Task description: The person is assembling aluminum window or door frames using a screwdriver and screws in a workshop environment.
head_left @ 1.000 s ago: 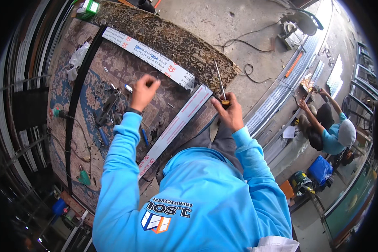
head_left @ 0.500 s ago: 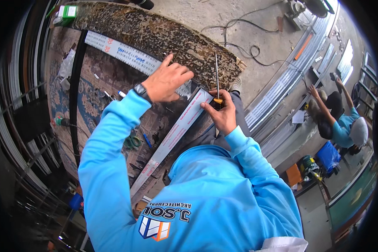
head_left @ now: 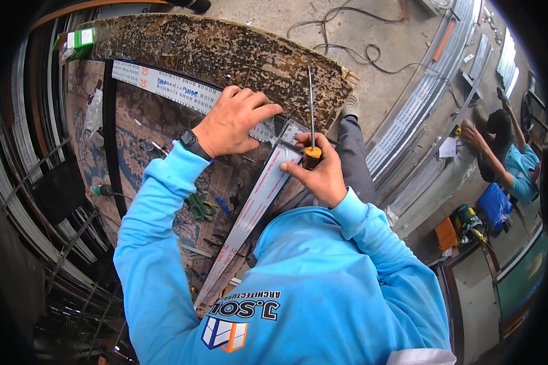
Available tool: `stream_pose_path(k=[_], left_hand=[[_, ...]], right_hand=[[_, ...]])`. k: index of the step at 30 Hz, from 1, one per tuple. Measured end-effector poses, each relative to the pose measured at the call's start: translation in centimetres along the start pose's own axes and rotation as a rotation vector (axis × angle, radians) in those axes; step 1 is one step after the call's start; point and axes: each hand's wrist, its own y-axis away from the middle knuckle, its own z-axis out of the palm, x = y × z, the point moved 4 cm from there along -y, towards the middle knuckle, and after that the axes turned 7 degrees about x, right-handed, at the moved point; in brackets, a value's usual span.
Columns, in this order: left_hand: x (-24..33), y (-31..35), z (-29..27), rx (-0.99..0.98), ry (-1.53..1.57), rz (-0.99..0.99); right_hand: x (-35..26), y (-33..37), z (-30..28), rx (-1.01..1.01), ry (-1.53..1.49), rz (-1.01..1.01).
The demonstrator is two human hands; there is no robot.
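Your right hand (head_left: 323,176) grips the screwdriver (head_left: 311,115) by its yellow handle, fingers wrapped tight, shaft pointing straight away from you. Just left of those fingers lies the aluminium profile (head_left: 256,207), running lengthwise toward you. Beyond it, your left hand (head_left: 234,121) presses flat, fingers together, on the cross profile (head_left: 164,85) where both meet.

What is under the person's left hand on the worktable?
The left hand presses on a long aluminium bar near its corner joint with a second bar. The part beneath the palm is hidden.
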Motion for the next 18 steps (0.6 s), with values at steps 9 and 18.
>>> stream_pose_path(k=[9, 18], left_hand=[[0.0, 0.7, -0.2, 0.058, 0.010, 0.020], [0.0, 0.8, 0.2, 0.049, 0.005, 0.007]], right_hand=[[0.8, 0.5, 0.9, -0.160, -0.043, 0.336], [1.7, 1.0, 1.7, -0.073, 0.061, 0.196]])
